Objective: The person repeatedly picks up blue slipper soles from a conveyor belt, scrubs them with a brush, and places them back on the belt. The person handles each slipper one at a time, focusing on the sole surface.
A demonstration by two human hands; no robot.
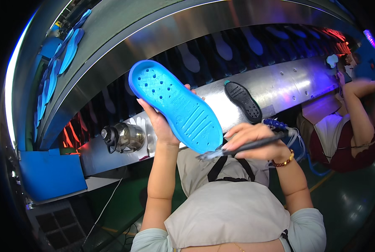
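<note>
A bright blue shoe sole (183, 107) is tilted up in front of me, its holed and ribbed face toward me. My left hand (160, 126) grips it by the edges, with the thumb at the near side and fingertips showing past the far edge. In my right hand (259, 140) is a dark-handled brush (254, 144). Its pale, blurred bristles lie at the sole's lower end; whether they touch it I cannot tell. Beyond my right hand, a black sole (243, 101) with a small green tip rests on the metal bench.
The metal bench (280, 84) runs along a dark machine opening with rows of soles inside. A clear bottle with a black lid (126, 137) stands left of my left hand. More blue soles (55, 75) lie at upper left. Another person (355, 126) sits at the right.
</note>
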